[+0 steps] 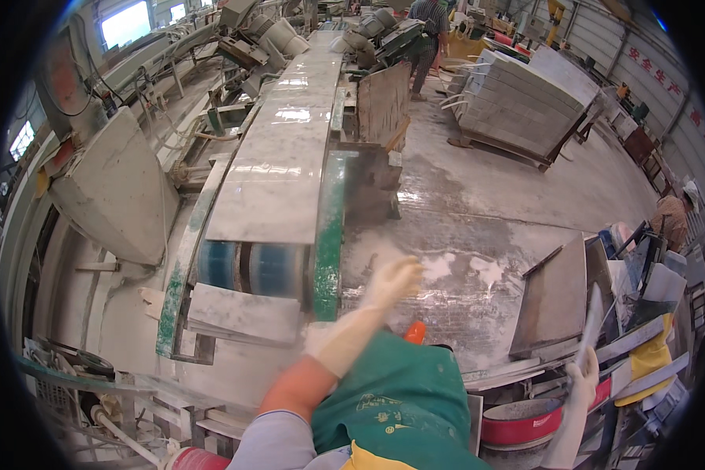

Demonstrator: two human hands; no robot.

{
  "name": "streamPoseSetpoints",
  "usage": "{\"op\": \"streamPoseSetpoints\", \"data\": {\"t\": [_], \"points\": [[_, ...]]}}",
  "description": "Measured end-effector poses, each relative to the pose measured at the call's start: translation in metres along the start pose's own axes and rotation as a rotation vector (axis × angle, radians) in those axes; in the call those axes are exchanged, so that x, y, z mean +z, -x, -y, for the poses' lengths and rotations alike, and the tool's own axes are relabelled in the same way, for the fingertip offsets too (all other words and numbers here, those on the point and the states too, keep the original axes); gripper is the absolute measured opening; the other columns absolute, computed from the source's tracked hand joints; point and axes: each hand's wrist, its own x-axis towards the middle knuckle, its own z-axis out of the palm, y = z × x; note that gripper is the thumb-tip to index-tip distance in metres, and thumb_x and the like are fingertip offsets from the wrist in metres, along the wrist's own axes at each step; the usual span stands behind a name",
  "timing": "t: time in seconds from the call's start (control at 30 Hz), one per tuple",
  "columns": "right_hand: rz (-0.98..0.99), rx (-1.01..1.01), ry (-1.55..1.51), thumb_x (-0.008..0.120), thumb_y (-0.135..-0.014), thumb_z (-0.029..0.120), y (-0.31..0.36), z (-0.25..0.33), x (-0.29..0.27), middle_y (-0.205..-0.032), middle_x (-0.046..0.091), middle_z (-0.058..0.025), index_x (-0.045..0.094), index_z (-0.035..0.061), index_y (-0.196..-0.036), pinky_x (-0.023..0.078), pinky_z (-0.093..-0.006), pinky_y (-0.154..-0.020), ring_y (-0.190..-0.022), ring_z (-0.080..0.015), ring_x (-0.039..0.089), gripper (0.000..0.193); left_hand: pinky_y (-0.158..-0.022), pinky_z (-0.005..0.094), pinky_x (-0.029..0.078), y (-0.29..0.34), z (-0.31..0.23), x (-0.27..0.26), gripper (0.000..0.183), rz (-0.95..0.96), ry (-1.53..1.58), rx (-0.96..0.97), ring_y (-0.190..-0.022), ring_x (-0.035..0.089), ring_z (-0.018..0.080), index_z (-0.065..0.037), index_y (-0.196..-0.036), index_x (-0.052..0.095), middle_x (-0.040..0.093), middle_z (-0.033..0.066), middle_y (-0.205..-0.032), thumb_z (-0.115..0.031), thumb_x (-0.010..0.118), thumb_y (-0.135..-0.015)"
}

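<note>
My left hand (pixel 397 279), in a long cream rubber glove, is lifted over the wet floor just right of the conveyor's green rail. Nothing shows in it, and its fingers are too blurred to read. Far to the right, my right hand (pixel 583 373), gloved alike, is closed round the lower end of a thin pale strip (pixel 591 325) that stands nearly upright. To the left, a long polished stone slab (pixel 270 176) lies on the conveyor. A shorter pale slab piece (pixel 244 311) rests at its near end, past the blue rollers (pixel 252 269).
Broad stone panels (pixel 554 298) lean upright to the right, near a red round tub (pixel 519 424). A stack of pale blocks (pixel 517 106) stands farther back. One person (pixel 429 35) is beside the machine; another (pixel 672 219) is at far right. Green rails (pixel 333 235) edge the conveyor.
</note>
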Motion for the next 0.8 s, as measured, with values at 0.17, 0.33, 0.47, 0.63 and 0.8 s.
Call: {"op": "streamPoseSetpoints", "data": {"t": [0.17,0.33,0.47,0.63,0.8], "points": [[0.573,-0.359,0.183,0.077,-0.059,0.003,0.018,0.087,0.142,-0.139,0.059,-0.0143,0.057,0.0008,-0.137,0.039,-0.035,-0.111,-0.13,-0.0254,0.053,0.08,-0.096,0.0372,0.057,0.035,-0.01,0.072,0.058,0.243,0.294,-0.205,-0.115,0.063,0.0265,0.0,-0.146,0.039,0.056,0.0165,-0.136,-0.026,0.063,-0.1],[1.084,-1.084,0.721,0.083,-0.063,0.019,0.049,0.137,0.274,-0.149,0.049,-0.0152,0.059,0.0127,-0.137,0.041,-0.0468,-0.112,-0.14,-0.0375,0.042,0.077,-0.061,0.0305,0.048,0.064,-0.031,0.032,0.027,-0.328,0.306,0.039,-0.077,0.056,0.0118,-0.01,-0.123,0.055,0.06,0.0032,-0.097,-0.017,0.061,-0.098],[1.176,-1.007,0.579,0.085,-0.071,0.035,0.078,0.141,0.369,-0.159,0.038,-0.0122,0.055,0.0234,-0.142,0.033,-0.042,-0.12,-0.147,-0.0341,0.032,0.078,-0.099,0.0499,0.055,0.083,-0.047,-0.067,0.039,-0.596,0.395,0.178,-0.115,0.062,0.032,-0.001,-0.133,0.044,0.057,0.0164,-0.128,-0.004,0.058,-0.097],[0.992,-1.166,0.715,0.077,-0.079,0.041,0.033,0.109,0.376,-0.159,0.037,-0.0147,0.051,0.0193,-0.146,0.028,-0.0413,-0.122,-0.148,-0.033,0.032,0.075,-0.103,0.0603,0.052,0.081,-0.051,-0.186,0.038,-0.877,0.52,0.32,-0.121,0.059,0.0392,-0.001,-0.138,0.038,0.051,0.0215,-0.135,0.003,0.045,-0.101],[0.722,-0.933,0.628,0.075,-0.082,0.034,-0.056,0.035,0.285,-0.143,0.054,-0.0226,0.058,0.0082,-0.136,0.037,-0.0459,-0.114,-0.137,-0.0389,0.047,0.063,-0.103,0.0612,0.051,0.077,-0.032,-0.244,0.04,-0.968,0.437,0.277,-0.125,0.056,0.0392,-0.003,-0.141,0.034,0.048,0.0206,-0.138,0.002,0.044,-0.102]]}}
